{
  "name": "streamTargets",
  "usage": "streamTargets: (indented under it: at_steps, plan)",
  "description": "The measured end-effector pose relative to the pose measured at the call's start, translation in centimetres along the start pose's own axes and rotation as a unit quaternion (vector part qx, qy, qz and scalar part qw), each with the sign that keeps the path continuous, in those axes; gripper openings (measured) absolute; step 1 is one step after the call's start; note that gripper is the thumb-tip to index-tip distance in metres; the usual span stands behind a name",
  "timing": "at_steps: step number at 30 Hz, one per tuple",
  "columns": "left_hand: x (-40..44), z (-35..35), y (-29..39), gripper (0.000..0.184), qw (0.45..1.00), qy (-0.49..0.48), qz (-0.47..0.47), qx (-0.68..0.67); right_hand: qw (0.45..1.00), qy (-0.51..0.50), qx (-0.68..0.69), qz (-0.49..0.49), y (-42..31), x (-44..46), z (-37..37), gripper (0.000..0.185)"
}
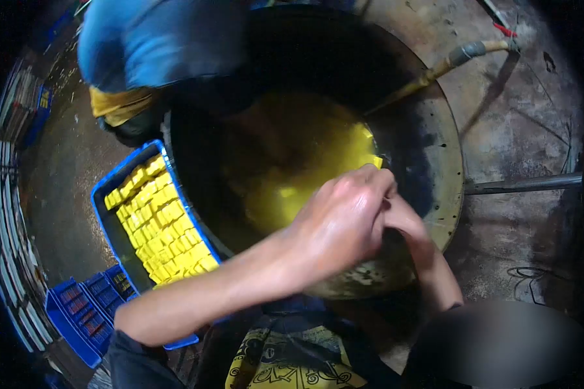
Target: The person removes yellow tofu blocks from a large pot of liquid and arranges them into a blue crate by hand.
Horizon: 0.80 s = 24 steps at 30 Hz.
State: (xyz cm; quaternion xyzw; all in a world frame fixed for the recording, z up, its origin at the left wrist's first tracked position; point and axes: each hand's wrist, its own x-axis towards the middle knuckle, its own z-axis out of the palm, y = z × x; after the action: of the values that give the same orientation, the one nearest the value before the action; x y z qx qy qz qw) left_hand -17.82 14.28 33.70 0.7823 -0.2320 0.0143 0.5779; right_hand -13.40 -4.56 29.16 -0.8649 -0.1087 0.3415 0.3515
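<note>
While both hands meet over a wide, dark, round vat [444, 162] in the centre of the frame, a yellow piece [377, 160] shows just above the knuckles of the left hand [345, 206]. The left hand's fingers are curled inward; I cannot tell whether they pinch the piece. The right hand [401, 214], just beyond and mostly hidden by the left, has its fingers out of sight, so their state cannot be told.

The vat contains cloudy yellow liquid [318, 155], brightest toward the centre right, and its upper part lies in deep shadow. Left of centre, a blue crate [126, 163] stands close beside the vat, tilted in the frame, with close rows of yellow blocks [165, 220] inside. The left forearm crosses the crate's lower end and hides part of it. At the lower left are more blue crates [78, 318] with slotted bottoms.

A co-worker in blue clothing [143, 45] leans in at the upper left, covering part of the vat's edge. From the upper right, a wooden pole [444, 68] slants into the vat; a metal pipe [525, 185] runs from its right side to the frame's right. A blurred grey oval blocks the lower right.
</note>
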Motion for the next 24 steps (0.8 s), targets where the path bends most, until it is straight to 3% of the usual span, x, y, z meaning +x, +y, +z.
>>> streamTargets:
  at_steps: [2, 4, 5, 6, 7, 8, 10, 12, 13, 14, 16, 17, 19, 20, 21, 22, 24]
  plan:
    - [4.2, 4.5, -4.6, 0.026, 0.959, -0.214, -0.129, 0.133, 0.980, -0.120, -0.158, 0.012, 8.3, 4.9, 0.1, 0.028]
    - [5.0, 9.5, -12.3, 0.026, 0.880, -0.401, -0.181, 0.180, 0.923, -0.246, -0.294, 0.013, 15.3, 8.2, 2.1, 0.027]
    - [1.3, 12.5, -18.0, 0.018, 0.930, -0.312, -0.059, 0.184, 0.896, -0.279, -0.345, 0.019, 17.4, 9.4, 3.7, 0.026]
    - [-1.0, 15.0, -21.2, 0.015, 0.887, -0.369, -0.099, 0.258, 0.884, -0.282, -0.371, 0.035, 19.2, 10.2, 5.6, 0.025]
    - [-2.4, 16.3, -22.6, 0.023, 0.811, -0.451, -0.089, 0.361, 0.903, -0.191, -0.378, 0.065, 22.8, 11.4, 8.8, 0.025]
    - [-4.5, 18.3, -25.6, 0.024, 0.777, -0.515, -0.172, 0.318, 0.918, -0.097, -0.373, 0.094, 26.3, 12.6, 11.8, 0.026]
    - [-11.4, 22.1, -31.3, 0.021, 0.789, -0.499, -0.147, 0.327, 0.929, -0.023, -0.300, 0.214, 24.2, 11.9, 13.1, 0.024]
    - [-15.2, 23.7, -32.8, 0.024, 0.819, -0.450, -0.226, 0.274, 0.924, -0.066, -0.296, 0.232, 23.3, 11.9, 14.4, 0.026]
    - [-16.6, 24.2, -33.2, 0.026, 0.833, -0.420, -0.263, 0.246, 0.924, -0.105, -0.229, 0.288, 24.4, 12.4, 15.5, 0.038]
    - [-17.9, 24.6, -33.7, 0.027, 0.845, -0.390, -0.292, 0.222, 0.925, 0.063, -0.227, 0.299, 25.2, 12.2, 17.8, 0.043]
    - [-19.9, 25.6, -34.5, 0.030, 0.868, -0.326, -0.335, 0.167, 0.932, 0.151, -0.120, 0.306, 24.2, 11.9, 17.9, 0.048]
    - [-20.9, 25.9, -35.1, 0.032, 0.880, -0.296, -0.344, 0.139, 0.933, 0.141, -0.119, 0.310, 25.5, 12.1, 19.1, 0.048]
    - [-22.5, 26.5, -36.0, 0.035, 0.899, -0.251, -0.346, 0.098, 0.900, 0.270, -0.284, 0.191, 30.6, 13.7, 22.8, 0.044]
    - [-23.3, 26.6, -36.4, 0.037, 0.906, -0.234, -0.344, 0.079, 0.902, 0.266, -0.282, 0.190, 30.2, 14.0, 21.8, 0.044]
    - [-21.5, 25.2, -35.5, 0.037, 0.899, -0.248, -0.352, 0.077, 0.922, 0.040, -0.348, 0.165, 29.1, 14.3, 19.7, 0.039]
    - [-19.5, 23.8, -34.6, 0.037, 0.892, -0.263, -0.360, 0.075, 0.889, -0.187, -0.397, 0.129, 28.7, 14.3, 18.2, 0.037]
    - [-12.7, 19.8, -31.7, 0.037, 0.882, -0.287, -0.367, 0.066, 0.891, -0.051, -0.446, 0.066, 31.9, 14.1, 18.8, 0.033]
